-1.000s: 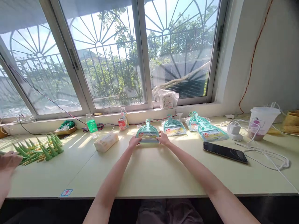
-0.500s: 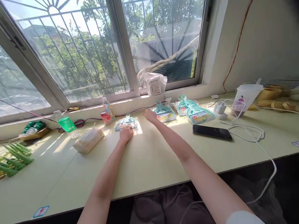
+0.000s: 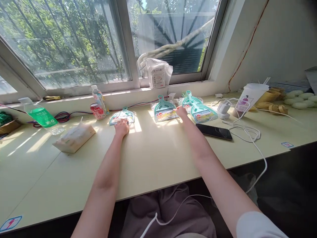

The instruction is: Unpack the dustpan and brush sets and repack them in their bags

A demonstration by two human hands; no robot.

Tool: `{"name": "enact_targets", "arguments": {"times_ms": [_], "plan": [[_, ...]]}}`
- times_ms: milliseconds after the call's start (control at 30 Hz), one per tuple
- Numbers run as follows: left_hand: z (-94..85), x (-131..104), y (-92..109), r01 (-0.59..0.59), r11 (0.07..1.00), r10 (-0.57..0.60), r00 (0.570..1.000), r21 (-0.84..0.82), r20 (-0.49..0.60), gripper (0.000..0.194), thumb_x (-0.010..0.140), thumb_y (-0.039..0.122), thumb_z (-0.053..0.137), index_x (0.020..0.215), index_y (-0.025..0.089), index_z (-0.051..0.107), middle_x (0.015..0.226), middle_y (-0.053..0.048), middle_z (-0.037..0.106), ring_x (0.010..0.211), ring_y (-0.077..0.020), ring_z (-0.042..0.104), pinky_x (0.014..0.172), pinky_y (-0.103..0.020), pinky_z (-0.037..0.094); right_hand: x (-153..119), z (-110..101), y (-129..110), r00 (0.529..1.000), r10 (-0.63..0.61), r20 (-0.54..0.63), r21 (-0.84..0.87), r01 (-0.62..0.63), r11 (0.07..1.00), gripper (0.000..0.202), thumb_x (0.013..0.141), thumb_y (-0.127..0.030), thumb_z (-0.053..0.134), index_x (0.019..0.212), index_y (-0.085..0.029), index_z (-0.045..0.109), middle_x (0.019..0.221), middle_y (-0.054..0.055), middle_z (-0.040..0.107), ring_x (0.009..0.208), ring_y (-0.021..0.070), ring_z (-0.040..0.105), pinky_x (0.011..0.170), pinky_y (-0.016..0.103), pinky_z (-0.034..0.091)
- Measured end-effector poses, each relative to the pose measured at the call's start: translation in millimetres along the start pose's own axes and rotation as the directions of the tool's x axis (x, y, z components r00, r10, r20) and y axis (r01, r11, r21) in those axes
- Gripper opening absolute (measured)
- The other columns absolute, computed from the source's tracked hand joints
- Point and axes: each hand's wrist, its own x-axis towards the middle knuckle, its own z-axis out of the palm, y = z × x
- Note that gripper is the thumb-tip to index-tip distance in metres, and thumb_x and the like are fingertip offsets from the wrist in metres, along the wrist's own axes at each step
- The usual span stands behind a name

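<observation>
A small teal dustpan and brush set (image 3: 122,115) in clear plastic lies toward the back of the table. My left hand (image 3: 122,127) rests on its near edge, fingers spread over the wrapping. To the right lies a second packaged dustpan and brush set (image 3: 163,109) with a printed label. My right hand (image 3: 182,113) is at that set's right edge with its fingers drawn together, seemingly pinching the wrapping; the fingertips are partly hidden. Just right of this hand, a further packaged set (image 3: 203,113) overlaps another set (image 3: 189,98) behind it.
A black phone (image 3: 214,131) lies right of my right forearm, near white cables (image 3: 250,134), a charger (image 3: 223,109) and a plastic cup (image 3: 250,99). On the left are a tissue pack (image 3: 74,138), a green-labelled bottle (image 3: 43,116) and a red can (image 3: 97,111). A wrapped box (image 3: 158,74) stands on the sill.
My right hand has moved rightward, from left of the second set to its right edge. My left hand stays on the first set, its fingers more spread. The view has tilted down and shifted right.
</observation>
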Motion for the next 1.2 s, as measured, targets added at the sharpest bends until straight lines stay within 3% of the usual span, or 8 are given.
{"name": "enact_targets", "arguments": {"times_ms": [233,433,533,667,767,933,1033,1200], "plan": [[-14.3,-26.4,15.4,-0.09,0.996,0.08,0.947,-0.018,-0.313,0.056,0.083,0.009,0.042,0.138,0.018,0.043,0.144,-0.018,0.041,0.134,-0.0343,0.035,0.108,-0.051,0.03,-15.9,4.2,-7.3,0.994,0.034,-0.107,0.019,-0.032,0.999,0.021,0.084,-0.021,0.066,0.098,-0.006,0.066,0.101,0.025,0.063,0.108,0.0375,0.061,0.089,0.053,0.048],[-30.0,-55.2,31.1,-0.243,0.967,0.211,0.934,-0.081,-0.289,0.041,0.084,0.009,0.039,0.119,0.021,0.057,0.145,-0.015,0.039,0.135,-0.0352,0.034,0.11,-0.054,0.026,-36.5,-15.8,-16.6,0.956,-0.1,-0.276,-0.005,0.102,0.995,0.026,0.091,-0.011,0.046,0.112,-0.003,0.06,0.117,0.028,0.056,0.111,0.0341,0.06,0.096,0.047,0.045],[-32.0,-64.2,43.0,-0.236,0.913,0.161,0.958,-0.334,-0.236,0.035,0.085,0.019,0.048,0.118,0.021,0.057,0.143,-0.015,0.041,0.133,-0.0344,0.039,0.11,-0.052,0.029,-46.0,-25.7,-29.3,0.943,-0.179,-0.279,-0.005,0.185,0.983,0.027,0.089,-0.003,0.041,0.109,-0.005,0.06,0.107,0.022,0.062,0.106,0.0296,0.061,0.094,0.041,0.045],[-35.5,-70.5,63.9,0.061,0.521,0.102,0.986,-0.852,0.133,0.064,0.083,0.044,0.061,0.138,0.021,0.038,0.138,-0.017,0.049,0.116,-0.0275,0.057,0.097,-0.042,0.046,-74.3,-16.4,-46.3,0.904,-0.331,-0.27,0.148,0.379,0.914,0.017,0.09,-0.011,0.046,0.098,-0.014,0.06,0.096,0.012,0.065,0.097,0.0235,0.061,0.09,0.036,0.047],[-38.6,-75.2,68.9,0.207,0.234,0.106,0.966,-0.95,0.237,0.066,0.078,0.05,0.065,0.133,0.021,0.043,0.124,-0.012,0.061,0.1,-0.0229,0.064,0.088,-0.038,0.051,-111.5,10.4,-49.2,0.892,-0.41,-0.192,0.298,0.451,0.841,0.017,0.093,-0.019,0.045,0.101,-0.017,0.059,0.098,0.01,0.065,0.096,0.0207,0.06,0.088,0.034,0.048],[-36.7,-83.5,51.6,0.272,0.142,0.067,0.957,-0.952,0.283,0.038,0.068,0.04,0.073,0.092,0.014,0.06,0.084,-0.005,0.067,0.074,-0.018,0.064,0.076,-0.035,0.052,-170.9,40.8,-45.7,0.824,-0.508,-0.25,0.247,0.562,0.789,0.027,0.093,-0.025,0.048,0.12,-0.021,0.052,0.124,0.013,0.056,0.122,0.0252,0.049,0.102,0.043,0.042],[-35.8,-85.0,45.1,0.253,0.058,0.004,0.967,-0.966,0.253,0.036,0.069,0.036,0.073,0.095,0.016,0.058,0.086,-0.004,0.067,0.074,-0.0166,0.064,0.078,-0.036,0.052,-187.0,44.6,-49.0,0.725,-0.685,-0.076,0.296,0.672,0.679,0.02,0.094,-0.037,0.051,0.102,-0.021,0.061,0.109,0.01,0.063,0.111,0.0247,0.057,0.1,0.042,0.045],[-43.4,-86.6,44.3,0.227,-0.094,0.067,0.973,-0.969,0.221,0.04,0.066,0.023,0.067,0.105,0.017,0.059,0.091,-0.003,0.07,0.083,-0.0177,0.067,0.09,-0.04,0.052,-186.7,56.4,-52.1,0.865,-0.455,0.214,0.684,0.2,0.701,0.034,0.091,-0.05,0.057,0.079,-0.018,0.059,0.075,0.005,0.066,0.076,0.0178,0.067,0.085,0.036,0.056]]}}
